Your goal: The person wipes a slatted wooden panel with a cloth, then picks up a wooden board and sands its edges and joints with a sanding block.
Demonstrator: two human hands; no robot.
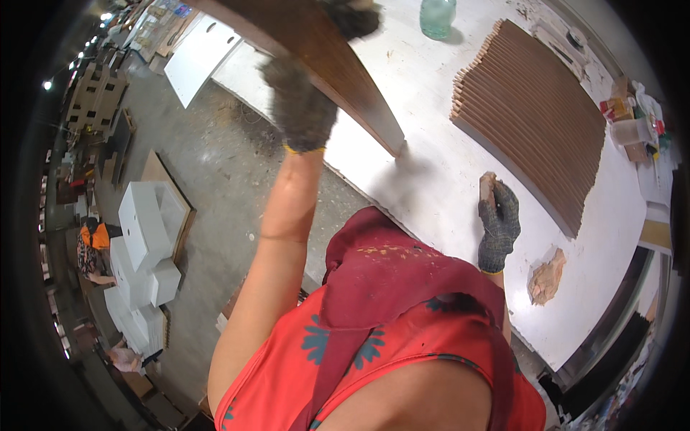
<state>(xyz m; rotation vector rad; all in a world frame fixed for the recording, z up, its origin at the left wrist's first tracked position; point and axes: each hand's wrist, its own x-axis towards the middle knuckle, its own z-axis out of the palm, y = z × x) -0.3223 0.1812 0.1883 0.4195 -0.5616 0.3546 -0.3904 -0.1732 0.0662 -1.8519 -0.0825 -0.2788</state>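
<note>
Slanting down from the upper left of the head view to its upper centre, there's the long brown board, the big piece in play! The left grip is right at its long lower edge, gloved and blurred; how far those fingers curl, or whether they have full hold, I cannot tell. Top of the frame, another dark glove beside the board, a co-worker's hand by the look of it. Over at centre right, the right grip is folded around a small brown block, well apart from the board.

Playing this well? I'd want a firm left hold and pace matched with that other hand, since a long piece could easily twist if one side hurried. Fingers out from under the board's end, too!

Now the edges: the white surface has its near edge cutting diagonally from upper left, past the maroon apron, to lower right, with grey floor beyond it on the left. Best room lies mid-frame, between the board's end and the stack of brown strips. Mind the greenish jar up top and the crumpled tan lump lower right!
</note>
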